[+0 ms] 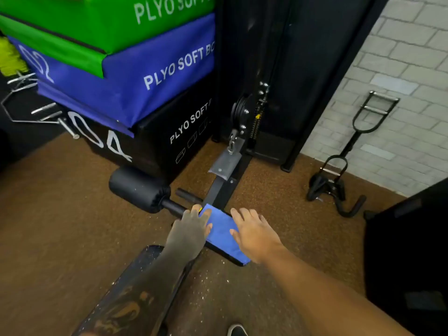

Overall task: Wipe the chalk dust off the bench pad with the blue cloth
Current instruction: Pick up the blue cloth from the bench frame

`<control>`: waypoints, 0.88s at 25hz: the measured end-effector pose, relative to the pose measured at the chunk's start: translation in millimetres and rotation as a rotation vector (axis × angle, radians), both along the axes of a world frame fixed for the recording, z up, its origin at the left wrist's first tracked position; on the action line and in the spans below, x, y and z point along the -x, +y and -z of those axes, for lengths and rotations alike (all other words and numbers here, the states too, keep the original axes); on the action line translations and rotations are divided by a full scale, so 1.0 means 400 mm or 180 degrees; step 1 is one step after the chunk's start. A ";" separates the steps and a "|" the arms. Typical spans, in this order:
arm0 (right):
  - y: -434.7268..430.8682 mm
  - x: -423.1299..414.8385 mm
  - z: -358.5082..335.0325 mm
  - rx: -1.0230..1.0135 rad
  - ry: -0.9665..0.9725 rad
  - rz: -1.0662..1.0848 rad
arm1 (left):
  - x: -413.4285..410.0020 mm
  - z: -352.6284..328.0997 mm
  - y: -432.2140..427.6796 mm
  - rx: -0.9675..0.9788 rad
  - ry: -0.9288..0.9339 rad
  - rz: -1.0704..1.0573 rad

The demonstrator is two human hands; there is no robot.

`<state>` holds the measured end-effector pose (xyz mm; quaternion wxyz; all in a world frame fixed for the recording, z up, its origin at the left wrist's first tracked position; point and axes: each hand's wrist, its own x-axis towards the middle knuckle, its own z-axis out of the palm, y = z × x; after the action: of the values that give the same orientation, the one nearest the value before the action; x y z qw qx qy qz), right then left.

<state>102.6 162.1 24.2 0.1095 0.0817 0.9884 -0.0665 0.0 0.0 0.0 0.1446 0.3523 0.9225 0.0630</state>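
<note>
A folded blue cloth lies flat on the small black bench pad low in the middle of the head view. My left hand rests on the cloth's left edge with its fingers spread. My right hand lies flat on the cloth's right edge, fingers apart. A longer black pad under my left forearm is speckled with white chalk dust. White specks also lie on the brown floor between the pads.
A black foam roller on a bar sits left of the cloth. Stacked plyo soft boxes stand behind it. A cable machine post rises ahead, with cable handles by the brick wall. A shoe shows at the bottom.
</note>
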 end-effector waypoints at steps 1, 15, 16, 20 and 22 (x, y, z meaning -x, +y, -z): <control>-0.005 0.003 0.018 -0.0023 -0.0081 -0.0009 | -0.008 0.014 0.001 -0.0013 -0.0205 -0.0253; -0.030 0.047 0.088 0.0351 0.0146 0.0583 | -0.046 0.090 0.040 -0.1641 -0.1168 -0.2293; -0.034 0.054 0.085 0.0534 0.0128 0.0726 | -0.046 0.089 0.039 -0.1791 -0.1256 -0.2448; -0.041 0.086 0.064 0.0952 -0.0103 0.0939 | -0.054 0.080 0.029 -0.2112 -0.1276 -0.2746; -0.060 0.100 0.053 0.0965 -0.0203 0.0701 | -0.057 0.083 0.002 -0.2272 -0.1262 -0.2883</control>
<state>62.5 138.1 2.9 0.1440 0.1741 0.9481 -0.2236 22.9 0.9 -33.3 0.1454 -0.0668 0.8581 0.4879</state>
